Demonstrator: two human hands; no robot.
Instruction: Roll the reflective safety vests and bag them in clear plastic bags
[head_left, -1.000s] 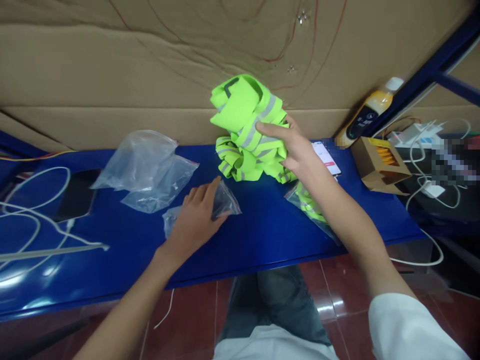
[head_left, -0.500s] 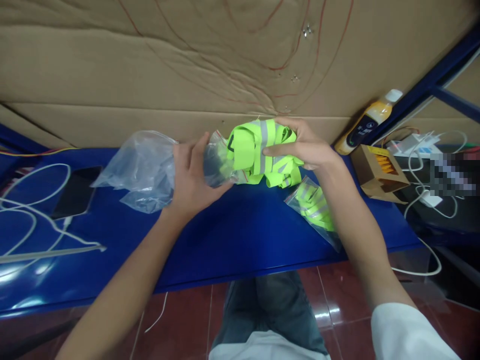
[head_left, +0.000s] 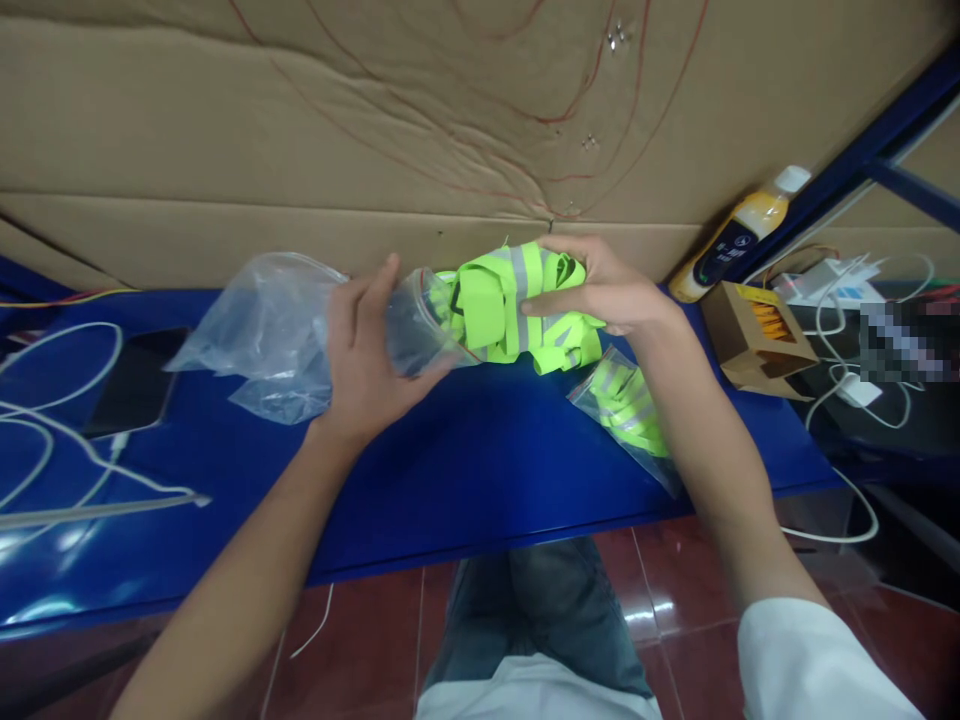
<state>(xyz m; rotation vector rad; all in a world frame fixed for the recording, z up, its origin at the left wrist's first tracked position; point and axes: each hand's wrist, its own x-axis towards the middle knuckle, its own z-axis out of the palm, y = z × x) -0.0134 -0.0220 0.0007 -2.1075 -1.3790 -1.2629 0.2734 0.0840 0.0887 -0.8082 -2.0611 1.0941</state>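
Observation:
My right hand [head_left: 600, 290] grips a bundle of fluorescent yellow-green straps with grey reflective stripes [head_left: 487, 305], its thumb lying across the front. A dark buckle shows at the bundle's left side. My left hand [head_left: 371, 360] holds a clear zip bag [head_left: 420, 325] with a red seal line, its mouth around the left end of the straps. Left of that hand lies a larger crumpled clear plastic bag [head_left: 270, 320]. Another clear bag packed with the same yellow-green straps [head_left: 626, 410] rests on the blue table [head_left: 480, 450], beside my right forearm.
At the back right a bottle of orange drink [head_left: 739, 235] leans near an open cardboard box [head_left: 757, 345] of orange items. White cables [head_left: 825, 310] tangle beyond it. A dark phone [head_left: 139, 380] and white cables lie at left. A cardboard panel [head_left: 375, 120] stands behind.
My left hand and the zip bag have shifted slightly left. The bag's mouth now shows more plainly around the straps' left end. The right hand keeps its hold.

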